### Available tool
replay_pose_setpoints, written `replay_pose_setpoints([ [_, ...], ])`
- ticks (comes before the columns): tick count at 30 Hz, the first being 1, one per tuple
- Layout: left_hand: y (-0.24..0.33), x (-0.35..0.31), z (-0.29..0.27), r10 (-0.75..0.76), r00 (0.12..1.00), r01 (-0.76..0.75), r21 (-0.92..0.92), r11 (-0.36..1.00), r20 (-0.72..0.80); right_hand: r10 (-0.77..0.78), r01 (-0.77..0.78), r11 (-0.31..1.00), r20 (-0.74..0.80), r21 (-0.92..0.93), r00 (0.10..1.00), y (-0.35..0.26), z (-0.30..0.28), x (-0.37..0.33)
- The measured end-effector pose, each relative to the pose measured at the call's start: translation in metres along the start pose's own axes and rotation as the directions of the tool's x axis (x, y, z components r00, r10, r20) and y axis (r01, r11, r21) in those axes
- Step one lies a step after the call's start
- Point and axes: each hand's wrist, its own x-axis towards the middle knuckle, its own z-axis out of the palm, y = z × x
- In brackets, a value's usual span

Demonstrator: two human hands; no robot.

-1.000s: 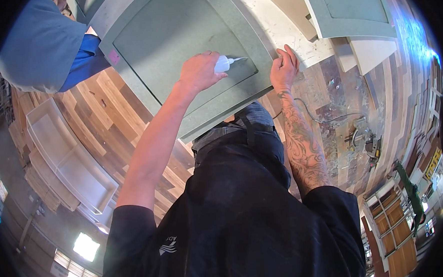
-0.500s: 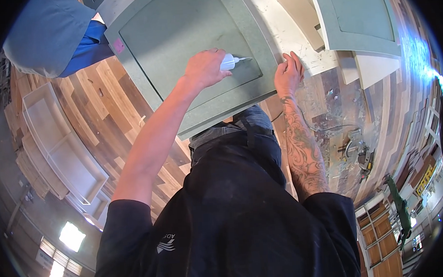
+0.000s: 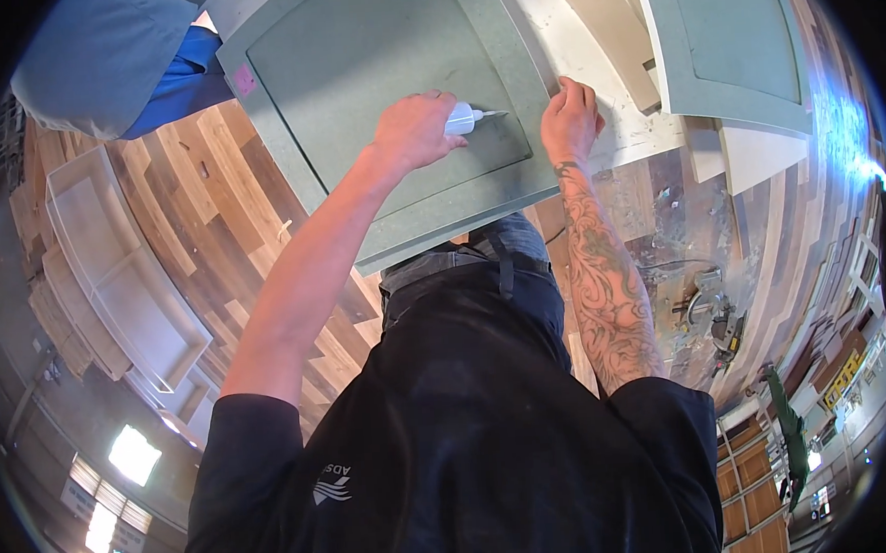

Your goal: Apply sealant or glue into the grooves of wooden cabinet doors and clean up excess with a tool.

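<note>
A green-grey cabinet door [image 3: 392, 69] with a recessed middle lies flat before me. Over its recess, my left hand [image 3: 417, 130] is wrapped around a translucent squeeze bottle [image 3: 461, 119], whose thin pointed nozzle aims right, toward the recess's right edge. Whether the tip touches the door is too small to tell. My right hand [image 3: 570, 122], on the tattooed arm, is at the door's right edge beside the pale board [image 3: 628, 135]. Its fingers are bent inward, and what they pinch, if anything, is hidden. A pink tag [image 3: 243, 80] sits on the door's left frame.
Another green door [image 3: 726, 41] stands at the far right. A person in a blue-grey top [image 3: 101, 64] is at the far left. White drawer-like boxes [image 3: 127, 263] are on the left, near the wood-plank floor [image 3: 194, 199]. A power tool [image 3: 727, 337] with a cord lies at right.
My right hand has shifted slightly farther along the door's edge, and its fingers have curled more. My left hand still grips the squeeze bottle in nearly the same place. The view has tilted slightly.
</note>
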Motion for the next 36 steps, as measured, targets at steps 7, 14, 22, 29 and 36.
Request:
replay_pose_setpoints([
  [7,-0.006,0.003,-0.003,0.012,0.999,-0.013,-0.022,1.0,-0.03,-0.019,0.019,1.0,-0.003,-0.025,1.0,-0.007,-0.003,0.0],
  [14,-0.01,0.006,-0.01,0.022,0.999,-0.022,-0.009,1.0,-0.03,-0.001,0.001,1.0,0.012,-0.017,1.0,-0.006,-0.003,0.0],
  [22,-0.014,0.009,-0.012,0.01,0.999,-0.011,-0.024,1.0,-0.036,0.04,-0.039,0.999,0.037,-0.022,0.998,-0.005,-0.002,0.002],
  [29,-0.016,0.01,-0.012,0.016,0.998,-0.016,0.011,1.0,-0.055,0.045,-0.045,0.999,0.032,-0.013,0.998,-0.004,-0.002,0.001],
  [36,-0.016,0.012,-0.015,0.002,0.999,-0.002,-0.007,1.0,-0.053,0.043,-0.042,0.999,0.026,-0.011,0.999,-0.004,-0.003,0.001],
])
